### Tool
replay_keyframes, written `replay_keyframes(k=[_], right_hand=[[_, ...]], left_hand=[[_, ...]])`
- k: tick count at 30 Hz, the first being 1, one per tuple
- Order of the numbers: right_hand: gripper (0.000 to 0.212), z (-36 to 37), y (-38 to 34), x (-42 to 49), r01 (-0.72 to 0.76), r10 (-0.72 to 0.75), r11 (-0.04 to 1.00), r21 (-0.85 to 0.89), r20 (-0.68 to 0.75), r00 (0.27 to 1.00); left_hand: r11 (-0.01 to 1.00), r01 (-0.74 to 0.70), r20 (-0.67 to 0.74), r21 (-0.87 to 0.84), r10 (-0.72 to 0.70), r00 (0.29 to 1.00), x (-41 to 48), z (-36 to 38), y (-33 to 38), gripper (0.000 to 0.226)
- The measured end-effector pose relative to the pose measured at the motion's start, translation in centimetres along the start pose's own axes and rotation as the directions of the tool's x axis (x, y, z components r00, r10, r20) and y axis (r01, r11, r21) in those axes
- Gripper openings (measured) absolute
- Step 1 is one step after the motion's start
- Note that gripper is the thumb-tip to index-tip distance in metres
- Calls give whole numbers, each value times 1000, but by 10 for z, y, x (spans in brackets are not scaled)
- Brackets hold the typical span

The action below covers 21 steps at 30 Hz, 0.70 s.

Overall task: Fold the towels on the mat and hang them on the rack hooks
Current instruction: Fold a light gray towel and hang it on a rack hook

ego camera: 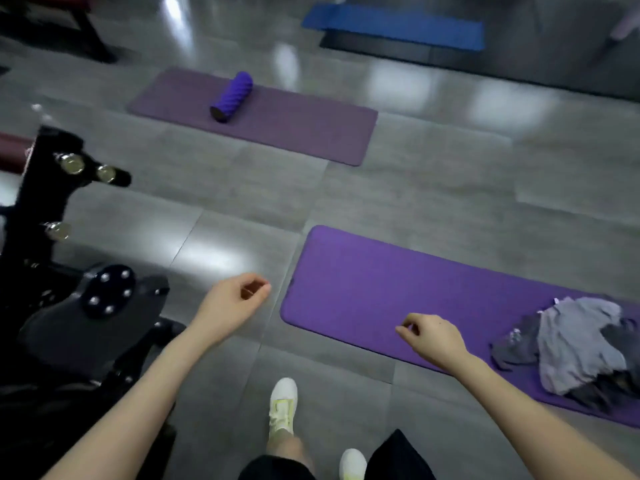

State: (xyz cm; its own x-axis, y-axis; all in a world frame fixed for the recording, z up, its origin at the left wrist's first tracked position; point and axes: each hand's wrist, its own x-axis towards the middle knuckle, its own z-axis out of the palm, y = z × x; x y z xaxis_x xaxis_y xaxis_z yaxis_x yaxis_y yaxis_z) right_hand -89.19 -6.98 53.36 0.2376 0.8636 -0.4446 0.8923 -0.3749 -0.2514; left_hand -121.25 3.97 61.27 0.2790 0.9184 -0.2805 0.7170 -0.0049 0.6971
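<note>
The left hand point(235, 301) is held out over the grey tiled floor point(433, 188), fingers loosely curled towards the thumb, and nothing is gripped in it. The right hand point(433, 336) is held lower and to the right, over the near edge of the bright purple foam exercise mat point(398, 282); its fingers are likewise half curled, and it too is empty.

Outward from the right hand, the crumpled heap of grey and dark grey towels point(575, 348) is found on the right-hand part of that mat, near the frame edge. The heap lies to the right of both hands, slightly nearer the body than the right hand's fingertips, and it is touched by neither. The mat's long axis is seen running from upper left to lower right, so the towels sit along it, away from the mat's clear left end. No clean long axis can be read from the heap itself; how many towels are in it cannot be told.

The right hand is clearly the nearer of the 2, with the left well apart across the floor. The first reach is judged to fall to the right hand, swung rightward along the mat.

On the far left, a black metal rack with shiny pegs point(69, 174) is seen, on the opposite side from the towels. No folding or hanging is done yet.
</note>
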Motion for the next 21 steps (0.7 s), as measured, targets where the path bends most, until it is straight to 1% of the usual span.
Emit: replay_keyframes(k=[3,6,10,13,17,21], right_hand=[[28,-14,21,24,-132,136,987,89,-39,990],[26,-27,41,36,-271,291,938,215,-66,954],[23,-40,78,39,-427,497,810,402,-84,864],[21,-48,118,32,-508,625,697,506,-84,776],[21,-56,178,23,-587,748,548,596,-35,662],[23,-68,235,32,-635,790,492,595,0,613]], left_hand=[[994,-91,109,62,84,991,74,3,41,10],[980,-181,214,78,160,964,140,11,85,9],[947,-305,333,96,259,907,212,38,149,11],[936,-345,414,67,288,863,252,71,200,15],[928,-373,480,-20,336,810,293,128,271,16],[915,-395,514,-83,379,770,329,188,342,17]])
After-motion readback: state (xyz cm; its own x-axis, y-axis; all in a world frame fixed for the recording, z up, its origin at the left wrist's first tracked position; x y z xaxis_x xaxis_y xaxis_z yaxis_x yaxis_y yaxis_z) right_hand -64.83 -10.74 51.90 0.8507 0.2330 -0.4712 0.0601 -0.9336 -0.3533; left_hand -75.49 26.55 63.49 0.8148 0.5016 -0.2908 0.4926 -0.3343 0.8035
